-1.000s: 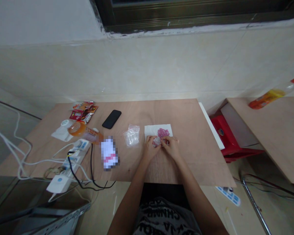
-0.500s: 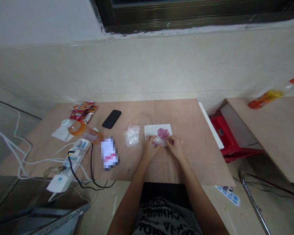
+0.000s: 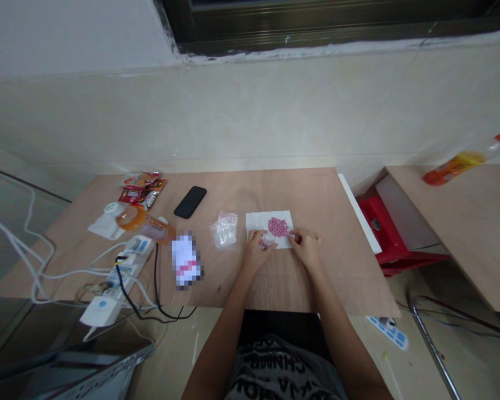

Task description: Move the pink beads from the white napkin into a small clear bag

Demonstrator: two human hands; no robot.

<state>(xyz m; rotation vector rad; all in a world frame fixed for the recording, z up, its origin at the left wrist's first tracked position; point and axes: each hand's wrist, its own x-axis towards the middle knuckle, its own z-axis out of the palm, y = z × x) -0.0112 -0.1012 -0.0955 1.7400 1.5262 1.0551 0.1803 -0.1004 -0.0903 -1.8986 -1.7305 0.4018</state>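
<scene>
Pink beads (image 3: pixel 278 226) sit on white tissue (image 3: pixel 258 223); your left hand (image 3: pixel 256 251) clamps a clear plastic scrap (image 3: pixel 268 239); your right hand's (image 3: pixel 306 248) grip is unclear.

**Plywood desk stands beneath a dark-framed window in a tiled room**

A dark metal window frame (image 3: pixel 316 30) sits above a rough white plaster sill (image 3: pixel 316 51), with cream tiled wall (image 3: pixel 250 114) running below it. A plywood desk (image 3: pixel 329 222) stands against the wall, and a second plywood board (image 3: pixel 454 239) sits to its right above a red plastic stool (image 3: pixel 377 222). A thin metal rod (image 3: pixel 433 350) crosses the pale floor (image 3: pixel 179 355) at right. Dim indoor light leaves a faint sheen along the wall's base.
</scene>
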